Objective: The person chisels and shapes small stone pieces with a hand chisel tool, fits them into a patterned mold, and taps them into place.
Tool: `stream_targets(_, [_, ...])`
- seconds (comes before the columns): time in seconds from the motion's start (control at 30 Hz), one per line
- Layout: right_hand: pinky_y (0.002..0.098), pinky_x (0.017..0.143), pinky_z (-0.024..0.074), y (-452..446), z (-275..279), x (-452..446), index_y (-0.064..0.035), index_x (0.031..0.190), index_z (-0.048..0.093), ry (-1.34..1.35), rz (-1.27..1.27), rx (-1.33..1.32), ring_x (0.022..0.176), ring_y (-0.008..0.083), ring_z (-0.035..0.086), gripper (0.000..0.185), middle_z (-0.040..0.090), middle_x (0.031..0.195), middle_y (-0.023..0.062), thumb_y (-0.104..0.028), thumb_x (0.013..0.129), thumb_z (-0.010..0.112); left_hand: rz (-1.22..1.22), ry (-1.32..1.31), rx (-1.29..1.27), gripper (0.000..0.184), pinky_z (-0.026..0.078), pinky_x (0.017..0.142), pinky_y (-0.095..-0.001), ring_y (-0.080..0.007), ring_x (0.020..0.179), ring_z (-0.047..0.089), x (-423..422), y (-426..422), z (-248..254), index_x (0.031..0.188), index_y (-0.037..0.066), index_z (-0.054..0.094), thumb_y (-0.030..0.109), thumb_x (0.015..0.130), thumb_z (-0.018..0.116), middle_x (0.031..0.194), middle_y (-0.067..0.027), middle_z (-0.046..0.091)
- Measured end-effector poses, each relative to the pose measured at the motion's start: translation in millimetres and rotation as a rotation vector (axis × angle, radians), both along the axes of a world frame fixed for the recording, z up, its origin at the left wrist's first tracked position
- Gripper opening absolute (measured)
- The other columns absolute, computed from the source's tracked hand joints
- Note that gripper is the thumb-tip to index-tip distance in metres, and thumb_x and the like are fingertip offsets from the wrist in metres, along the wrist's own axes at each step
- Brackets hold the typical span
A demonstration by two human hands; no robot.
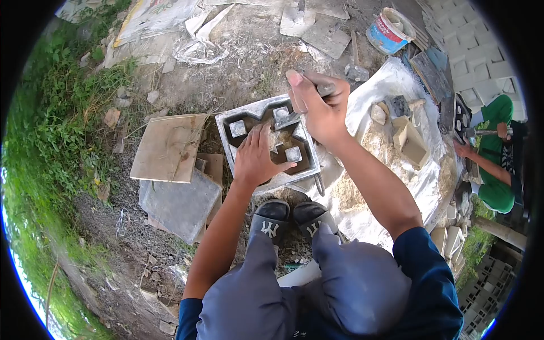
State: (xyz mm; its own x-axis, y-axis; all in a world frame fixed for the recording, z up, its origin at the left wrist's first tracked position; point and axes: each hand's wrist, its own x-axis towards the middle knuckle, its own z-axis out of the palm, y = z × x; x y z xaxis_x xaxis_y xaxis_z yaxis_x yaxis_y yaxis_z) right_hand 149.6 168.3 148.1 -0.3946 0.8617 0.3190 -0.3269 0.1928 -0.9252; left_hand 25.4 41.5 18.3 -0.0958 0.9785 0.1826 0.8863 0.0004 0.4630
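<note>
A square metal mould (266,182) with several raised square blocks inside lies on the ground before my feet. My left hand (258,156) rests over its left middle part, fingers spread, the thumb pointing toward a block (293,153) at the lower right. Above the mould's upper right corner is my right hand (323,102), its fingers wrapped round a greyish rod-like handle (326,89). The far end of that tool is hidden by the hand. A wire loop (319,184) hangs from the mould's lower right corner.
White sacking (362,218) with sand and a block-shaped piece (409,141) lies to the right. Boards (168,148) are stacked at the left. A paint bucket (390,31) stands at the upper right. Another person (498,153) works at the far right, holding a tool.
</note>
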Motion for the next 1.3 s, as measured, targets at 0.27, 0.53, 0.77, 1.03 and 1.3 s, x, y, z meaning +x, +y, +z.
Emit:
stream_targets(0.27, [0.0273,0.048,0.0227,4.1,-6.1,-0.1,-0.0033,0.057,0.044,0.073,-0.073,-0.079,0.055,0.003,0.032,0.051,0.04,0.054,-0.0054,-0.011,0.099,0.07,0.003,0.009,-0.017,0.117,0.046,0.11,-0.046,-0.0373,0.136,0.052,1.2,-1.3,0.7,0.147,0.0,0.042,0.066,0.063,0.088,0.145,-0.0221,0.053])
stream_targets(0.53, [0.0272,0.047,0.0223,0.9,-4.5,-2.0,-0.0035,0.057,0.044,0.044,-0.093,-0.041,0.055,0.0029,0.03,0.052,0.037,0.056,-0.0077,-0.014,0.1,0.07,0.014,0.01,-0.037,0.116,0.046,0.11,-0.0463,-0.038,0.137,0.051,0.9,0.1,1.5,0.147,-0.001,0.042,0.065,0.063,0.087,0.145,-0.0229,0.052])
stream_targets(0.77, [0.0278,0.047,0.0223,1.4,-9.6,5.6,-0.0017,0.058,0.044,0.049,-0.062,-0.012,0.055,0.003,0.031,0.052,0.039,0.057,-0.0084,-0.015,0.102,0.069,-0.011,0.002,-0.02,0.117,0.045,0.111,-0.0468,-0.0377,0.138,0.05,1.9,-1.6,0.5,0.147,-0.002,0.041,0.066,0.063,0.087,0.145,-0.0233,0.052])
stream_targets(1.03, [0.0277,0.047,0.0252,2.9,1.9,13.1,0.0004,0.058,0.046,-0.123,0.001,0.077,0.054,0.0036,0.034,0.054,0.041,0.054,-0.0053,-0.022,0.101,0.07,0.014,-0.007,-0.022,0.107,0.045,0.11,-0.0477,-0.0396,0.136,0.051,0.2,-1.3,-0.7,0.148,0.001,0.041,0.064,0.072,0.082,0.144,-0.0242,0.052])
stream_targets(1.3, [0.0335,0.048,0.0189,10.6,48.3,50.6,-0.0132,0.059,0.034,0.282,0.193,0.054,0.047,0.0122,0.023,0.051,0.032,0.05,-0.003,-0.022,0.109,0.041,-0.006,-0.13,0.129,0.057,0.048,0.102,-0.0499,-0.0463,0.12,0.057,-8.1,-2.3,-12.5,0.14,-0.001,0.048,0.039,0.1,0.055,0.132,-0.0259,0.058])
